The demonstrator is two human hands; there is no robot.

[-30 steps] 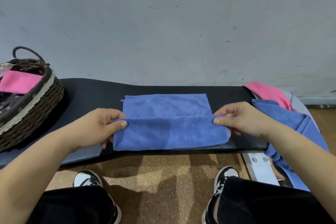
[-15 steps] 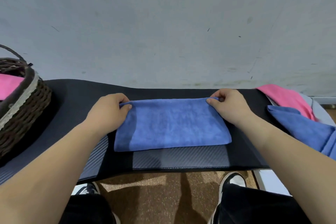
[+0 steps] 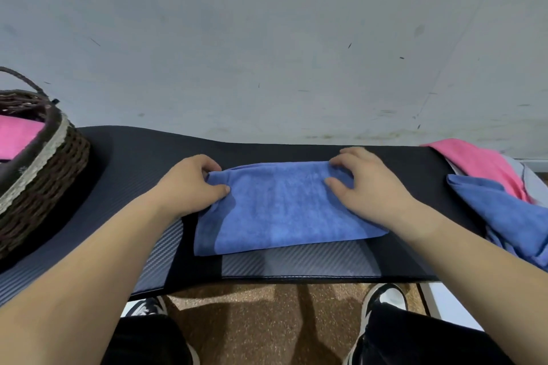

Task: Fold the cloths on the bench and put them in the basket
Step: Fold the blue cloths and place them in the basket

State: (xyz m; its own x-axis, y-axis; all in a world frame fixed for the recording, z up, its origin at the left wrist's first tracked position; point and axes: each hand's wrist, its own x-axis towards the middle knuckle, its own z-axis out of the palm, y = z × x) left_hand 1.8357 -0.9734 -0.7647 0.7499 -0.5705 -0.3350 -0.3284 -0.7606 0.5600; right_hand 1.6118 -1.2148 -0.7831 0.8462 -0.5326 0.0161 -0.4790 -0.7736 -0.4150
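A blue cloth (image 3: pixel 281 210), folded in half, lies flat on the middle of the black bench (image 3: pixel 133 157). My left hand (image 3: pixel 189 184) pinches its far left corner, thumb on top and fingers curled at the edge. My right hand (image 3: pixel 367 190) rests on the cloth's right part, bent fingers and thumb pressing down on it. At the left end of the bench stands a dark wicker basket (image 3: pixel 56 139) with a folded pink cloth (image 3: pixel 17 133) inside.
At the bench's right end lies a loose pile: a pink cloth (image 3: pixel 480 163), another blue cloth (image 3: pixel 498 210) hanging over the edge, and a grey one (image 3: pixel 533 181). A wall rises right behind the bench. My knees and shoes are below its front edge.
The near edge of the blue cloth was lifted and laid over onto the far edge, halving it. My right hand has since slid inward onto the cloth's top.
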